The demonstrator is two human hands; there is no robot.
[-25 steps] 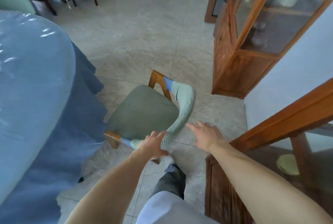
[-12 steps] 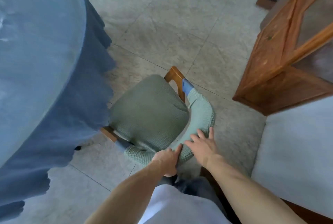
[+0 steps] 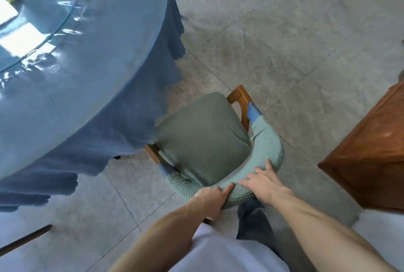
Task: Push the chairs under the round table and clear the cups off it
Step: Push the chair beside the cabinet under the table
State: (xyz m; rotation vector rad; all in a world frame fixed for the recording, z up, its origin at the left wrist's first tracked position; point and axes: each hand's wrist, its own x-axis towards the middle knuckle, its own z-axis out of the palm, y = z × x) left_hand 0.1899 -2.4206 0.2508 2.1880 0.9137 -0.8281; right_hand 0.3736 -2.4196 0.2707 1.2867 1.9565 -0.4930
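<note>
the chair (image 3: 203,131) sat partly under the tablecloth (image 3: 122,123); our left hand (image 3: 211,198) gripped its backrest, right hand (image 3: 262,182) curled over it. we risked snagging the cloth.

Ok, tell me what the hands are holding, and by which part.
Both hands, left hand and right hand, hold the chair by its padded curved backrest.
</note>
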